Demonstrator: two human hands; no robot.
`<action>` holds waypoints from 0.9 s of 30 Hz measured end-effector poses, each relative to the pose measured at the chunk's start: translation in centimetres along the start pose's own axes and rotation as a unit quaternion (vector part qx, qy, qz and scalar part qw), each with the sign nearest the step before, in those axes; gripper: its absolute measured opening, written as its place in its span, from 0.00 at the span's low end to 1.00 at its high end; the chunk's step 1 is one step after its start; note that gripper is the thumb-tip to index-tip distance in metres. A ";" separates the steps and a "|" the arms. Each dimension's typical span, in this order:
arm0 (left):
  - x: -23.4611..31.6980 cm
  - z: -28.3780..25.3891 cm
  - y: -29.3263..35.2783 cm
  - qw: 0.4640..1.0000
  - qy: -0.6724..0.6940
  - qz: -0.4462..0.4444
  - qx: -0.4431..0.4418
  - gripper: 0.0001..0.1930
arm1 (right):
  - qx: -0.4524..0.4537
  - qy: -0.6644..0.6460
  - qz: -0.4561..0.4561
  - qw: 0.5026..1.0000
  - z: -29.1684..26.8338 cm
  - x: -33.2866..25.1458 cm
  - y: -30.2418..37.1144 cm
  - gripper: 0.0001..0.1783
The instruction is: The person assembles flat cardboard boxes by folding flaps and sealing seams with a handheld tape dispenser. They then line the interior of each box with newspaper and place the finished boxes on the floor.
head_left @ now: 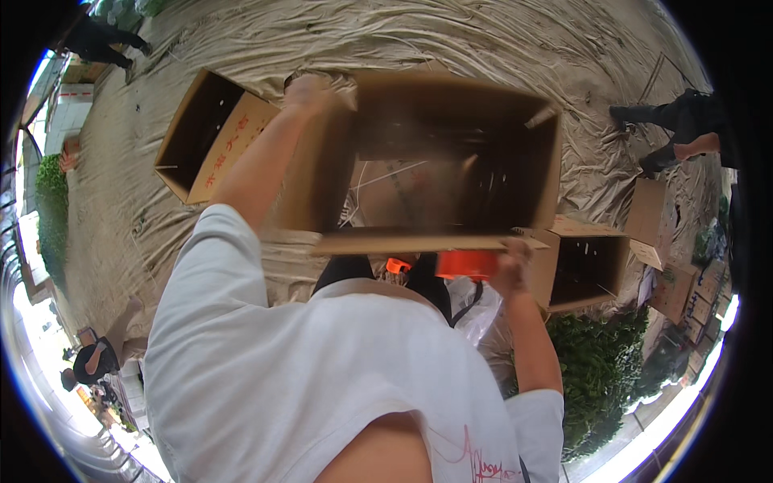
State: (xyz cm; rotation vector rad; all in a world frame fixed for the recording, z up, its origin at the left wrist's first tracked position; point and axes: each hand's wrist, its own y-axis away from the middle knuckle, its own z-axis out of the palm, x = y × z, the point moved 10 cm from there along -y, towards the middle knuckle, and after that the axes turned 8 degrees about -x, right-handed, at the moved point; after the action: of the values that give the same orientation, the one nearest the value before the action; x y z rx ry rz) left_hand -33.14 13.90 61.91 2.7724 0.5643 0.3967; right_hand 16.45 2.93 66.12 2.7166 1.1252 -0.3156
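A large open cardboard box (555,161) is held up in front of me, tilted so that I look into its dark inside. At its far left corner, my left hand (310,92) is closed on the cardboard edge; motion blurs it a little. My right hand (511,270) is at the near right edge of the box, its fingers wrapped round a bright orange tool that looks like a tape dispenser (467,264). Whether that hand also grips the cardboard I cannot tell. Below the box, between my legs, is a smaller orange thing (397,266).
One open box (193,137) lies on the left, another (588,266) on the right. Wrinkled beige sheeting (386,36) covers the ground. Leafy green plants (596,362) are piled at the lower right. People stand at the far left (101,40) and right (676,129).
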 end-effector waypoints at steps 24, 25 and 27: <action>18.9 21.5 16.7 0.665 -0.210 0.445 -0.562 0.23 | -0.001 0.126 0.084 0.988 -3.8 22.8 -4.3 0.15; 20.2 23.8 15.4 0.655 -0.219 0.460 -0.558 0.23 | 0.027 0.161 0.152 0.975 -4.8 24.2 -2.4 0.17; 22.2 31.4 12.2 0.658 -0.227 0.504 -0.511 0.23 | 0.082 0.104 0.281 0.950 -7.4 24.2 0.7 0.20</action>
State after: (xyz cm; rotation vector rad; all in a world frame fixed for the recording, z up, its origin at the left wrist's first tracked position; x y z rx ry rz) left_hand 0.72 5.44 41.57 1.6268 -1.0800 0.1027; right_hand 34.55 20.62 66.94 3.1184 0.3256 -0.0332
